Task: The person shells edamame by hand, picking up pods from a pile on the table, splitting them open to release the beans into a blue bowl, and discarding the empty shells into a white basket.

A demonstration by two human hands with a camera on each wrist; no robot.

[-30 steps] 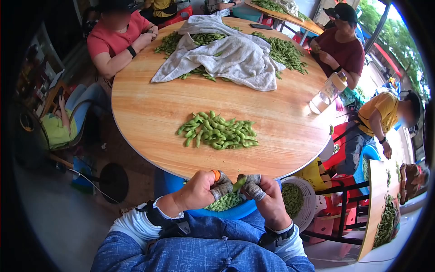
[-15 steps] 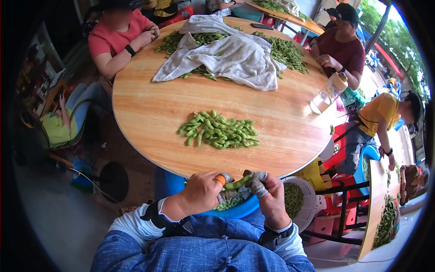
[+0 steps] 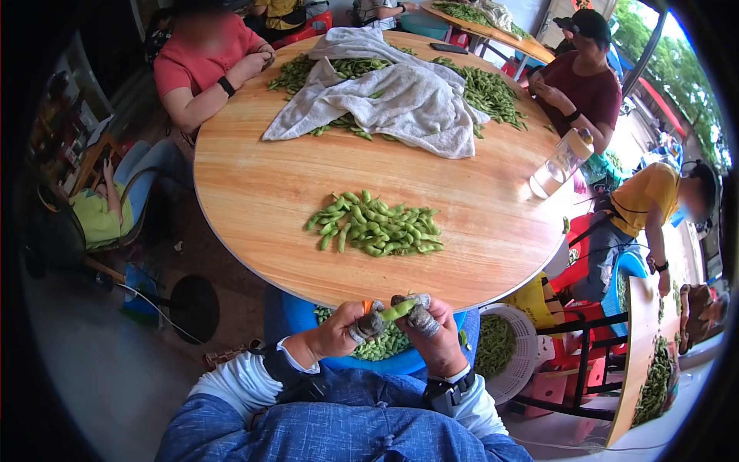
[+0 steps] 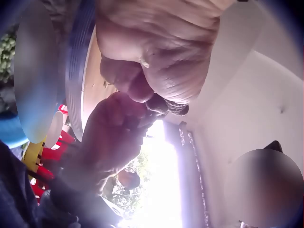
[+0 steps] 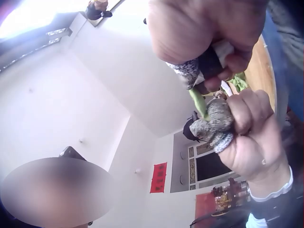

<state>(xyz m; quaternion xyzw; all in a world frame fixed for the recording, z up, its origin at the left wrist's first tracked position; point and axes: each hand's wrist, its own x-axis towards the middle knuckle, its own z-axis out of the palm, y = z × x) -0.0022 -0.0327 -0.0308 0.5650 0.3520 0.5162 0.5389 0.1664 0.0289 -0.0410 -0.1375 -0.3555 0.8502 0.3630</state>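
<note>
A green pod (image 3: 398, 310) is stretched between the two hands at the table's near edge, above a blue basin of green beans (image 3: 379, 345). My left hand (image 3: 337, 333) pinches one end with grey-wrapped fingers, an orange band on one. The right hand (image 3: 437, 336), also with wrapped fingertips, pinches the other end. In the right wrist view the pod (image 5: 199, 104) runs between both wrapped grips. The left wrist view shows the left palm (image 4: 161, 52) close up and hides the pod. A pile of pods (image 3: 379, 225) lies on the round table (image 3: 262, 208).
A white cloth (image 3: 392, 100) covers more pods at the table's far side. A clear bottle (image 3: 560, 164) stands near the right edge. A white basket of pods (image 3: 526, 356) sits low at the right. Several people sit around, with a second table (image 3: 640, 323) at far right.
The pod between the hands has changed angle, and the left hand's wrapped fingertips have come back into view around its end. The right hand has shifted slightly left. The pile has not visibly changed.
</note>
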